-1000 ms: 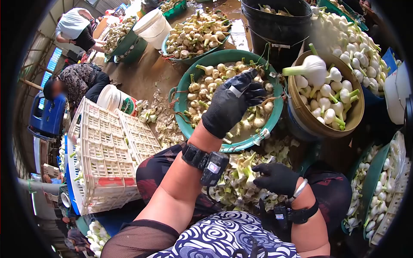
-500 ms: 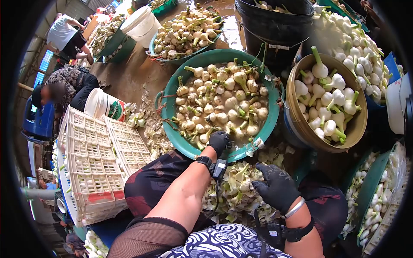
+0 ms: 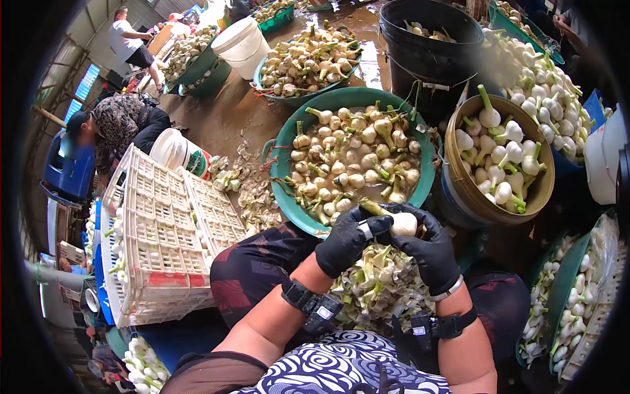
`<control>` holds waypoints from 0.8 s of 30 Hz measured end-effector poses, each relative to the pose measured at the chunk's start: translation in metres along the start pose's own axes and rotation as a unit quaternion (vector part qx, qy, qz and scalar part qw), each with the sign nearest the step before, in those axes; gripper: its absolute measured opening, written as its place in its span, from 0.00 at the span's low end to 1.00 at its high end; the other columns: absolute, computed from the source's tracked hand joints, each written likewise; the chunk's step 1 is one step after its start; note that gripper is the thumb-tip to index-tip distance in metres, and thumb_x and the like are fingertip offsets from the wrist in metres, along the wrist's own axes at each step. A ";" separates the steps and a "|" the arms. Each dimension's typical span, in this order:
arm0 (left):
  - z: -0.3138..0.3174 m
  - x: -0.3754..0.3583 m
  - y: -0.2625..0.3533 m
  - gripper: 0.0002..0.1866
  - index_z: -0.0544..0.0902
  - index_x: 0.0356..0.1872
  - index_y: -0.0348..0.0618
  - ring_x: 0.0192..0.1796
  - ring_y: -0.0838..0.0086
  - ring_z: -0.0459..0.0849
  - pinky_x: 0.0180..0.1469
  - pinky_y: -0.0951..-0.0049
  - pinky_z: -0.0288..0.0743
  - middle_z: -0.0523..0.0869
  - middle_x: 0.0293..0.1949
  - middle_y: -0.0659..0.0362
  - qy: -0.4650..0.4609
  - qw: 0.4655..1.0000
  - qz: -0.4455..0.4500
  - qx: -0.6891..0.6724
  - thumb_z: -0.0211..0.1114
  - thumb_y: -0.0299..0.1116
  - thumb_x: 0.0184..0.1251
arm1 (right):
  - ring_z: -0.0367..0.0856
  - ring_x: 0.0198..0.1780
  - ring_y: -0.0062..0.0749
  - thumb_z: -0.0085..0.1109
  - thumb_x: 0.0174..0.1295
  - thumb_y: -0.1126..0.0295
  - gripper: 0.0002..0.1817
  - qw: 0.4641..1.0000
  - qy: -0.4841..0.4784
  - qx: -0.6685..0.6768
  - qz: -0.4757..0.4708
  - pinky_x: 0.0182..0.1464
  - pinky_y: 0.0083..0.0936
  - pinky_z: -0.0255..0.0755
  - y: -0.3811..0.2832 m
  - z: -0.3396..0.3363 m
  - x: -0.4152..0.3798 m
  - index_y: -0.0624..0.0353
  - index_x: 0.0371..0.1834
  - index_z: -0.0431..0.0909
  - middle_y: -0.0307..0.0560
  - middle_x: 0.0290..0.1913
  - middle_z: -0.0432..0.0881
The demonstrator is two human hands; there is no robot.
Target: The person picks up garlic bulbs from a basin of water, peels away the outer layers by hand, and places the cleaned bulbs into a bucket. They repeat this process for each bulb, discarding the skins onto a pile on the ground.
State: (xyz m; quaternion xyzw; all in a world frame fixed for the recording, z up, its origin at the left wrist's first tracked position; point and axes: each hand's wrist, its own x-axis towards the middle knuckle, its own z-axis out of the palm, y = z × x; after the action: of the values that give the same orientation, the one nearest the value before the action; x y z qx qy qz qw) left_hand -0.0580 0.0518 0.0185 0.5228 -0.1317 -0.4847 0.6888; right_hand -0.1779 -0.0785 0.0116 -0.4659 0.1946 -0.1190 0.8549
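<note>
Both hands wear black gloves and meet at the near edge of a green basin (image 3: 430, 172) of garlic bulbs in murky water. Between them is one garlic bulb (image 3: 403, 224), its stem pointing up and left. My left hand (image 3: 351, 238) is closed around the stem side, with a light band on one finger. My right hand (image 3: 430, 253) has its fingers wrapped round the bulb's right side. Below the hands lies a heap of peeled garlic skins (image 3: 374, 282). Right of the basin, a tan bucket (image 3: 548, 190) holds cleaner white bulbs.
White plastic crates (image 3: 157, 256) stand at the left, near a white bucket (image 3: 172, 150). A black bucket (image 3: 426, 62) and another basin of garlic (image 3: 308, 62) are behind. A pile of white garlic (image 3: 551, 92) is at the right. Two people (image 3: 125, 125) (image 3: 128, 39) are at the upper left.
My left hand has come out of the green basin with a garlic bulb. My right hand has moved up and closed on it. The view has shifted slightly.
</note>
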 end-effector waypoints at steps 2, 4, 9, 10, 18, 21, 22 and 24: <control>0.008 0.004 -0.005 0.21 0.75 0.55 0.34 0.43 0.76 0.80 0.46 0.77 0.73 0.82 0.43 0.59 0.016 0.999 0.003 -0.034 0.62 0.34 0.64 | 0.75 0.54 0.29 0.67 0.49 0.80 0.32 0.995 0.014 -0.073 -0.068 0.57 0.26 0.70 0.007 -0.002 -0.002 0.68 0.59 0.67 0.46 0.54 0.75; 0.011 0.008 -0.010 0.19 0.76 0.54 0.34 0.47 0.75 0.80 0.49 0.75 0.73 0.82 0.46 0.57 0.031 0.998 0.012 -0.053 0.61 0.33 0.65 | 0.75 0.55 0.31 0.68 0.48 0.79 0.33 0.977 0.041 -0.137 -0.157 0.57 0.27 0.71 0.009 -0.003 -0.002 0.68 0.60 0.67 0.49 0.56 0.74; 0.013 0.012 -0.009 0.18 0.76 0.53 0.33 0.47 0.72 0.82 0.51 0.74 0.75 0.83 0.45 0.56 0.027 0.999 0.037 -0.001 0.61 0.32 0.65 | 0.74 0.57 0.31 0.65 0.50 0.81 0.32 0.984 0.052 -0.080 -0.149 0.57 0.27 0.71 0.008 -0.004 -0.005 0.69 0.62 0.66 0.51 0.58 0.73; 0.013 0.013 -0.009 0.17 0.77 0.52 0.33 0.44 0.72 0.82 0.48 0.74 0.75 0.83 0.43 0.56 0.030 0.999 0.028 0.008 0.61 0.31 0.64 | 0.74 0.57 0.31 0.63 0.52 0.82 0.31 0.989 0.048 -0.052 -0.130 0.57 0.27 0.71 0.005 -0.004 -0.005 0.69 0.62 0.65 0.51 0.58 0.73; 0.009 0.017 -0.002 0.10 0.79 0.43 0.33 0.30 0.74 0.82 0.36 0.74 0.76 0.84 0.32 0.57 0.024 0.997 0.036 0.067 0.61 0.25 0.61 | 0.79 0.46 0.30 0.51 0.65 0.70 0.23 0.983 0.079 -0.105 -0.124 0.47 0.27 0.76 0.002 -0.003 -0.008 0.67 0.62 0.65 0.49 0.49 0.78; 0.008 0.013 0.001 0.10 0.81 0.43 0.37 0.34 0.82 0.80 0.36 0.78 0.75 0.84 0.34 0.62 0.032 0.982 0.035 0.184 0.62 0.24 0.59 | 0.75 0.27 0.33 0.40 0.68 0.50 0.23 0.949 -0.013 0.250 0.193 0.26 0.22 0.68 -0.005 -0.009 -0.006 0.57 0.52 0.70 0.52 0.35 0.78; 0.005 0.015 -0.003 0.11 0.81 0.43 0.39 0.34 0.79 0.80 0.37 0.77 0.75 0.84 0.34 0.61 0.006 0.959 0.132 0.252 0.63 0.23 0.57 | 0.75 0.26 0.34 0.41 0.67 0.50 0.23 0.924 -0.050 0.277 0.257 0.25 0.22 0.68 -0.002 -0.013 -0.008 0.56 0.52 0.69 0.53 0.34 0.78; 0.001 0.017 0.000 0.15 0.81 0.43 0.42 0.39 0.71 0.82 0.43 0.73 0.75 0.83 0.36 0.58 -0.052 0.857 0.277 0.431 0.66 0.23 0.52 | 0.74 0.23 0.34 0.43 0.66 0.49 0.22 0.916 -0.101 0.245 0.300 0.22 0.22 0.67 0.002 -0.018 -0.009 0.56 0.50 0.70 0.55 0.30 0.78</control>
State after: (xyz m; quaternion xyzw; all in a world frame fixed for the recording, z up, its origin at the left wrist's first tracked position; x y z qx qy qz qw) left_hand -0.0502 0.0377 0.0128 0.6833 -0.5025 -0.1954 0.4922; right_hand -0.1941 -0.0871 0.0029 -0.1707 0.2025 0.1469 0.9530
